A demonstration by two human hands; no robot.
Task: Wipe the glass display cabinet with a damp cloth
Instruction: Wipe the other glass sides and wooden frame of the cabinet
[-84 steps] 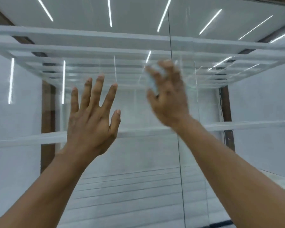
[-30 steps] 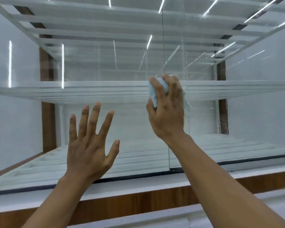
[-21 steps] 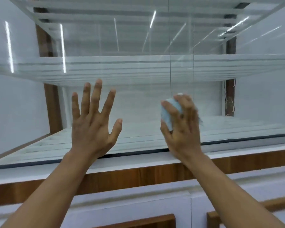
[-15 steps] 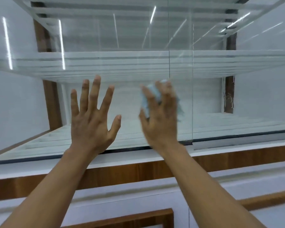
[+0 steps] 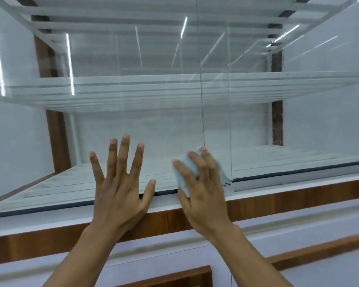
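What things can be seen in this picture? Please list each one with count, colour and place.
glass panels: at least two, clear, cabinet front, meeting at a vertical seam right of centre
glass shelf: one, clear with pale edges, across the cabinet above the hands
wooden band: one, brown, below the glass along the cabinet base
lower cabinet front: one, white with brown trim, bottom of the view
cloth: one, light blue, bunched under the right hand low on the glass
left hand: one, fingers spread, flat against the glass, empty
right hand: one, pressing the cloth by the seam
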